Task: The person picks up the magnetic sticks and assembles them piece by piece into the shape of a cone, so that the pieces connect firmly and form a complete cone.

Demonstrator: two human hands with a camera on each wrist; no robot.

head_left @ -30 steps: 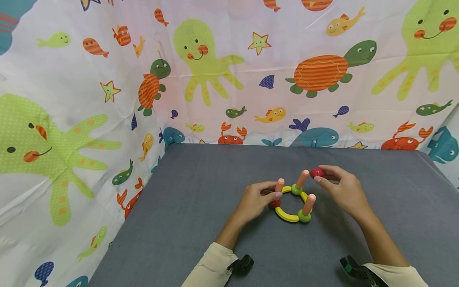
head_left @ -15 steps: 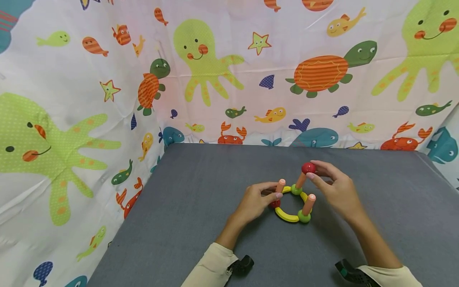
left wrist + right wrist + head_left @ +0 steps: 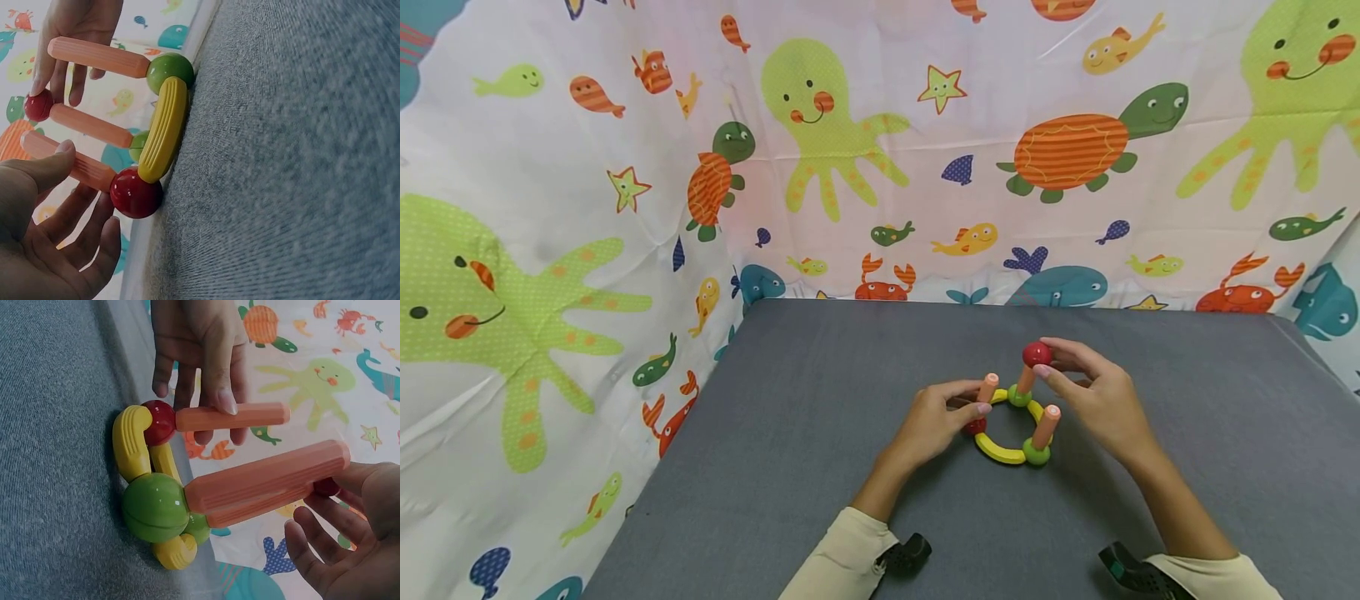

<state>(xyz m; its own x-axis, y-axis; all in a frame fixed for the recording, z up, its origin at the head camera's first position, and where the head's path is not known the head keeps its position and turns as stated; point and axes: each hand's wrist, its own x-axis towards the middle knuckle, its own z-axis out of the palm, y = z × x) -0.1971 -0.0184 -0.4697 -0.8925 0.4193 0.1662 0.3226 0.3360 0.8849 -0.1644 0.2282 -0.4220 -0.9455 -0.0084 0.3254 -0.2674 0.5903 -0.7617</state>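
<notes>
A toy ring of curved yellow pieces joined by green balls and a red ball lies on the table. Three orange-pink sticks stand up from its balls. My left hand pinches the left stick, just above the ring's red ball. With thumb and fingers, my right hand holds a second red ball at the top of the far stick. How far the ball sits on that stick cannot be made out.
Grey cloth covers the table. A curtain printed with sea animals hangs behind it and along the left side. A dark wrist camera sits at the left cuff, another at the right.
My right hand has carried the red ball leftward from beside the far stick onto its top, then slightly lower. The left hand and the ring have stayed put.
</notes>
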